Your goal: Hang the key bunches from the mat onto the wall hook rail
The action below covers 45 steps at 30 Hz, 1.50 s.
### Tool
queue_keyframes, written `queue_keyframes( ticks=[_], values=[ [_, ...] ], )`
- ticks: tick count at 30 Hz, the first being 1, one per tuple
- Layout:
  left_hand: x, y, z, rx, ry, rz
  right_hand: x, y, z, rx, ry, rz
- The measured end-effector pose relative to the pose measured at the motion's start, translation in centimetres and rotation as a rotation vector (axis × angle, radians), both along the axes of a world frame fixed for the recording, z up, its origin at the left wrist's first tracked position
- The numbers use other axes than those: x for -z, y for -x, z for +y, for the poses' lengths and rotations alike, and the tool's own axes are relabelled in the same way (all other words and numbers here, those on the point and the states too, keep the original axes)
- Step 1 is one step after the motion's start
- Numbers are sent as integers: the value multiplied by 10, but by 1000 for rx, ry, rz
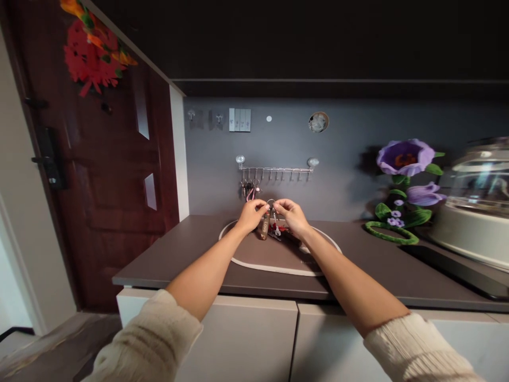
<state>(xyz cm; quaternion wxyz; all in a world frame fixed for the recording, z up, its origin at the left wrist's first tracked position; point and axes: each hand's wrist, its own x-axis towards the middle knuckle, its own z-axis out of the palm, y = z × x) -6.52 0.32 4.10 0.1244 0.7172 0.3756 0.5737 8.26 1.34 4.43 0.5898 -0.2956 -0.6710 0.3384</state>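
Both hands meet in front of the wall, pinching a key ring [271, 202] from either side. My left hand [252, 214] is closed on the ring's left side, and my right hand [292, 215] is closed on its right. Below the ring hang a brown strap keychain [264, 228] lettered "LOVE" and silver keys [277, 225]. Behind and above, a rail with hooks [277, 170] is fixed to the wall; other keys [249, 188] hang at its left end. An oval mat with a pale rim [274, 270] lies beneath my hands, with small red and dark items on it.
Purple flowers [405, 159] with a green looped base and a domed appliance [473, 228] stand on the right. A flat black slab [453, 270] lies before them. White switches [239, 120] sit on the wall. A dark red door [107, 175] is at left; an overhead cabinet [318, 42] hangs above.
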Motion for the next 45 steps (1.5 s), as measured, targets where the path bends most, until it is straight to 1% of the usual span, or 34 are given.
queue_keyframes(
  ticks=[5, 8, 10, 14, 19, 23, 28, 34, 40, 45],
  values=[
    [-2, 5, -1, -195, -128, 168, -2, 2, 3, 16, -11, -6],
    [-1, 11, 4, -311, -129, 155, -9, 5, 9, 37, 32, 31],
    [1, 15, 9, -350, -70, 80, -17, 6, 14, 43, 61, 57],
    [3, 23, 18, -394, 111, -72, -39, 12, 29, 47, 95, 78],
    [8, 30, 26, -427, 230, -102, -63, 27, 47, 112, 169, 111],
    [14, 31, 33, -442, 312, -131, -71, 40, 61, 168, 201, 143],
    [21, 32, 38, -483, 319, -135, -74, 52, 79, 278, 230, 192],
    [22, 35, 42, -471, 332, -104, -73, 61, 91, 401, 273, 260],
    [23, 35, 44, -470, 333, -107, -61, 62, 100, 407, 274, 295],
    [24, 34, 42, -466, 341, -104, -51, 59, 104, 419, 264, 241]
  ],
)
